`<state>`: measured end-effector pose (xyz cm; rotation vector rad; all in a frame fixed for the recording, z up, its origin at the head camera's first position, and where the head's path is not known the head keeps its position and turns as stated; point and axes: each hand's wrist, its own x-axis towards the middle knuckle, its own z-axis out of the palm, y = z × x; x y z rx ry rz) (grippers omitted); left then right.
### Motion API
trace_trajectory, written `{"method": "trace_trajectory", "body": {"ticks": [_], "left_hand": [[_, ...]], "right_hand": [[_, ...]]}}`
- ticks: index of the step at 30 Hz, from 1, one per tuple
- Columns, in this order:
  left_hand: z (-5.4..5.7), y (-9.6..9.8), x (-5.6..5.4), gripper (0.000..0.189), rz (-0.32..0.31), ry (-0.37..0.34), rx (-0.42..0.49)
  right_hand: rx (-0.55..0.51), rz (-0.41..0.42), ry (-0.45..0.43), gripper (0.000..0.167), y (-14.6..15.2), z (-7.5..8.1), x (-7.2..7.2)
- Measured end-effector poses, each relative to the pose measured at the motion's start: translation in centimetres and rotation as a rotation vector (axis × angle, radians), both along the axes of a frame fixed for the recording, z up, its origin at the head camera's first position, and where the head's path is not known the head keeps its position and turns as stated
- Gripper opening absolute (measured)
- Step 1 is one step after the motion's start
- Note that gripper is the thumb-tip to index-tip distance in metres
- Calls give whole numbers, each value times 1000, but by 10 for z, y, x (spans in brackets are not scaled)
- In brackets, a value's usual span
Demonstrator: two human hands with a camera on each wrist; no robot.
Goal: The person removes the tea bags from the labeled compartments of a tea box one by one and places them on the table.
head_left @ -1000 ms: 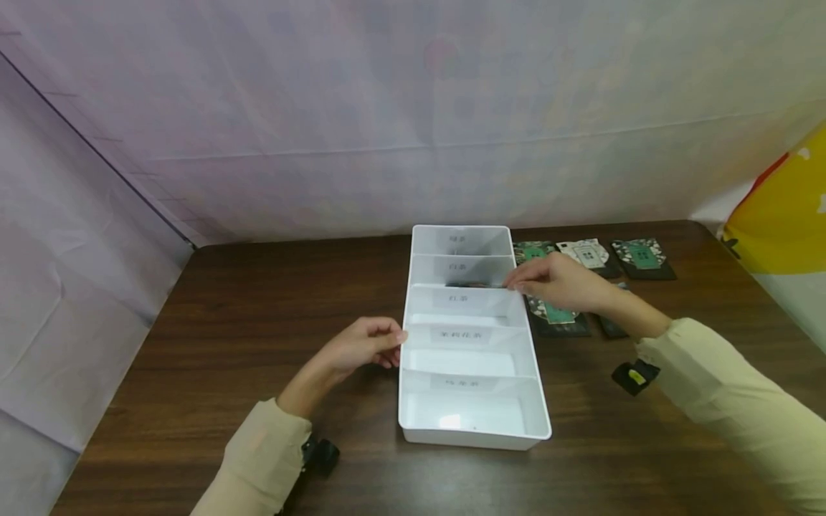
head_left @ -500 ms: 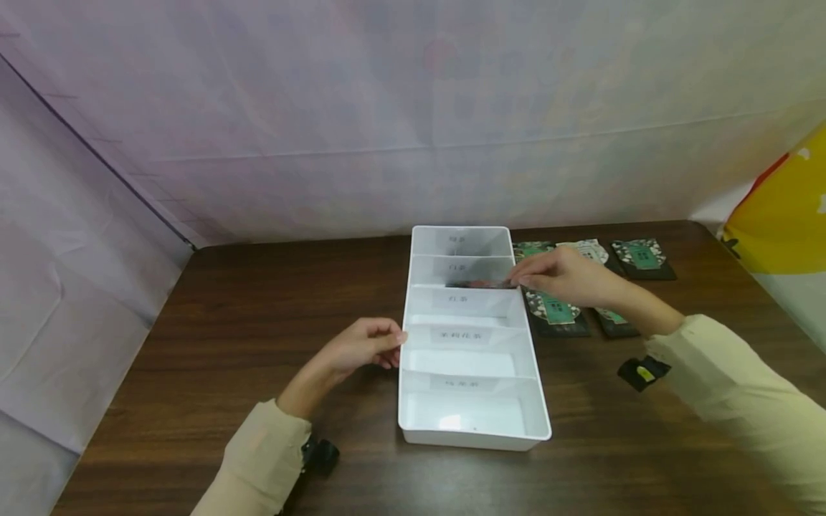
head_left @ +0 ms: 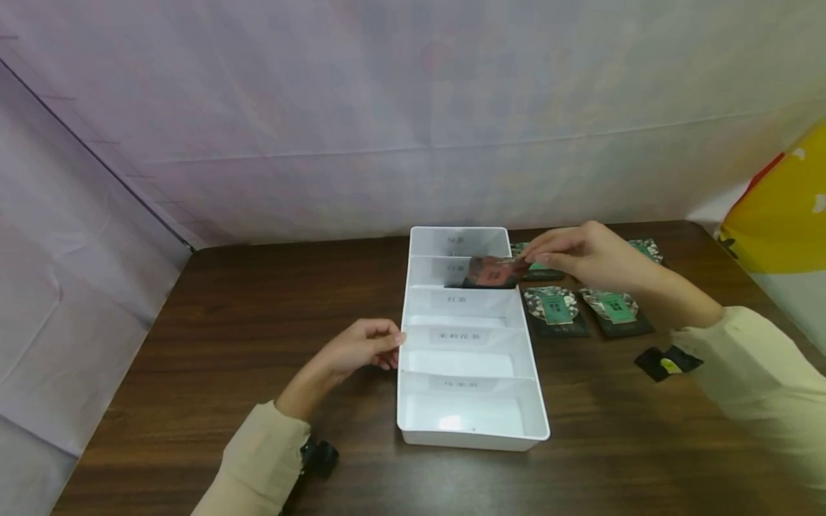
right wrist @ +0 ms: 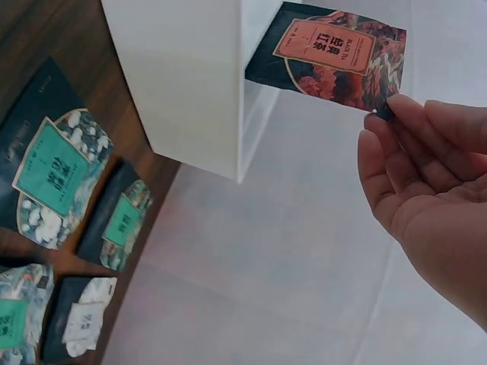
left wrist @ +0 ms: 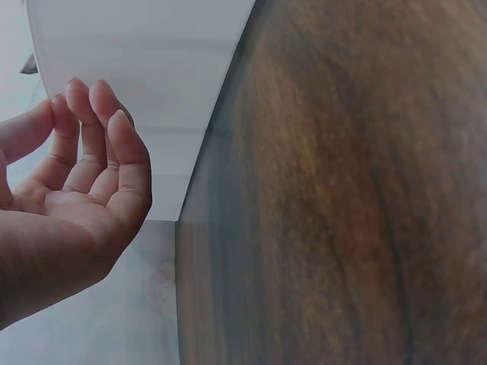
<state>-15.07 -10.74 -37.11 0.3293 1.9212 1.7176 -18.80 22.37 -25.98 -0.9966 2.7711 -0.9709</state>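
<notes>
My right hand (head_left: 596,261) pinches one corner of a black tea sachet (right wrist: 331,57) between thumb and fingers. The sachet is dark with a red label and tilts over the second compartment from the back of a white divided box (head_left: 474,438); its lower end overlaps that compartment in the head view. My left hand (head_left: 364,344) is at the box's left side, thumb and index finger meeting on the rim in the left wrist view (left wrist: 91,171). Each box compartment carries a printed label on its wall.
Right of the box, several tea sachets lie on the dark wooden table (head_left: 277,287), among them green-labelled ones (head_left: 556,308) (head_left: 616,308) and a pale-labelled sachet (right wrist: 82,321). White cloth (head_left: 387,107) hangs behind the table, and a yellow patterned cloth (head_left: 777,215) at right.
My right hand has risen and moved right, drawing the black tea sachet partly up out of the compartment, so its red face shows. The left hand and box stay nearly in place.
</notes>
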Motion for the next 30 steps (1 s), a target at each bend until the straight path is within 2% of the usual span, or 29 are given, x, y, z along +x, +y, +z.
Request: {"method": "trace_trajectory", "body": {"ticks": [2,8,15,22,26,30], "left_hand": [[0,0,0,26,0,2,-4],[0,-1,0,26,0,4,-4],[0,-1,0,26,2,4,-3],[-1,-2,0,27,2,8,-6],[-1,-1,0,26,5,10,-10],[-1,-1,0,26,5,11,-9]], "right_hand": [[6,4,25,18,1,5,2],[42,-76,38,18,3,18,7],[39,-104,71,19,14,30,9],[91,-139,130,17,31,29,10],[93,-185,86,18,46,25,8],[143,-253,50,19,62,21,7]]}}
